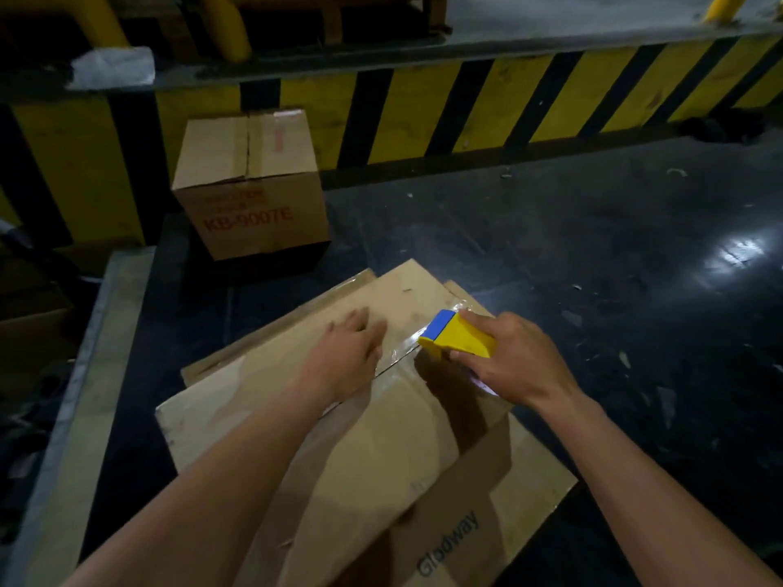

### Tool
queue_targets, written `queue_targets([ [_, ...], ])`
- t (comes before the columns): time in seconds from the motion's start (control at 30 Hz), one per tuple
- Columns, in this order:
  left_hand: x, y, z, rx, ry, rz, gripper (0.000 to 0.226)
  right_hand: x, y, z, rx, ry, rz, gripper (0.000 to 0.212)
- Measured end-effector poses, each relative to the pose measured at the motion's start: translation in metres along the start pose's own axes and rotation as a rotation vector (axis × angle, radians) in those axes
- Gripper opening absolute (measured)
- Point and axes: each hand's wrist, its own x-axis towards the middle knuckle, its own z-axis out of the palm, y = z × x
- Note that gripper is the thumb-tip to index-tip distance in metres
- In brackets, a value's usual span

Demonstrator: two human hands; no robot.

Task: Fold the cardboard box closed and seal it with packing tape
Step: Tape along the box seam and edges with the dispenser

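A brown cardboard box (262, 391) lies in front of me on the dark floor, its top flaps folded down and meeting at a seam. Shiny clear tape (402, 345) runs along that seam near its far end. My left hand (347, 358) presses flat on the flaps just left of the seam, fingers spread. My right hand (512, 358) grips a yellow and blue tape dispenser (455, 334) with its blue end down on the tape. A flat sheet of cardboard (534, 480) sticks out from under the box at the right.
A second, closed cardboard box (250, 184) with red lettering stands further back on the left. Behind it runs a yellow and black striped barrier (487, 103). A pale concrete strip (84, 374) borders the left side. Dark glossy floor (593, 247) extends to the right.
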Motion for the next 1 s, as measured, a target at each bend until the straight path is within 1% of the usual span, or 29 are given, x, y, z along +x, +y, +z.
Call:
queue_targets([
  [0.1,0.013,0.020,-0.008,-0.123,0.027,0.050,0.041,0.000,0.006,-0.001,0.006,0.022,-0.035,0.066],
  [0.2,0.024,0.025,-0.011,-0.053,0.034,0.119,0.036,0.000,0.011,-0.001,0.041,0.066,-0.026,0.066],
  [0.3,0.031,0.023,-0.009,-0.045,0.031,0.104,0.034,-0.001,0.017,0.001,0.056,0.086,-0.020,0.067],
  [0.37,0.033,0.024,-0.003,0.002,0.044,0.112,0.030,0.001,0.018,0.004,0.070,0.102,-0.019,0.067],
  [0.47,0.031,0.022,0.005,0.024,0.050,0.118,0.029,0.008,0.018,0.006,0.150,0.115,0.019,0.065],
  [0.57,0.027,0.024,0.007,0.023,0.035,0.118,0.032,0.022,0.019,0.001,0.224,0.048,0.067,0.062],
  [0.67,0.026,0.027,0.012,0.107,-0.046,0.133,0.040,0.039,0.022,-0.004,0.304,-0.014,0.137,0.061],
  [0.73,0.023,0.029,0.018,0.160,-0.075,0.125,0.042,0.052,0.021,-0.009,0.315,-0.059,0.171,0.061],
  [0.8,0.022,0.029,0.020,0.199,-0.073,0.123,0.044,0.064,0.015,-0.013,0.298,-0.090,0.168,0.060],
  [0.9,0.022,0.030,0.018,0.203,-0.091,0.117,0.041,0.079,0.005,-0.013,0.288,-0.129,0.144,0.057],
  [1.0,0.020,0.031,0.014,0.206,-0.105,0.106,0.039,0.086,0.001,-0.011,0.340,-0.122,0.153,0.057],
])
